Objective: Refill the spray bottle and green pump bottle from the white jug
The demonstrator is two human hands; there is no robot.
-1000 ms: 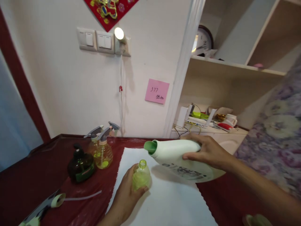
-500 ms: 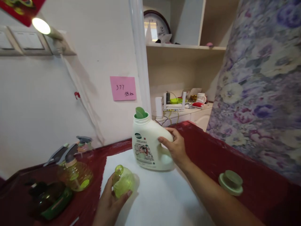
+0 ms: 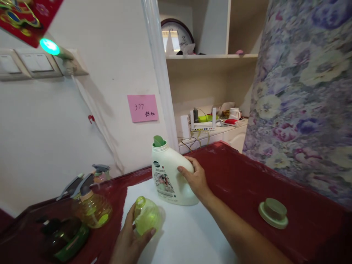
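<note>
My left hand [image 3: 134, 233] is wrapped round a small translucent yellow-green bottle [image 3: 148, 217], its neck uncapped, over a white sheet [image 3: 192, 234]. My right hand [image 3: 195, 178] grips the handle of a large pale green detergent bottle [image 3: 172, 176], which stands upright on the sheet's far part. Its mouth is uncapped, with a green pouring spout [image 3: 158, 140] sticking up. The two bottles are apart, the small one nearer to me and to the left. A pale green cap [image 3: 273, 212] lies on the red tabletop at the right.
Several spray bottles [image 3: 95, 209] and a dark pump bottle [image 3: 66, 238] stand on the left of the red table [image 3: 233, 176]. Behind are a wall with a pink note [image 3: 143, 108], and shelves holding a clock [image 3: 177, 36] and a router [image 3: 202, 124]. A flowered curtain [image 3: 299, 102] hangs at the right.
The view has shifted a little. The detergent bottle, with my right hand on it, appears slightly further left and lower. Both hands keep their holds, and the wall light has turned from white to green.
</note>
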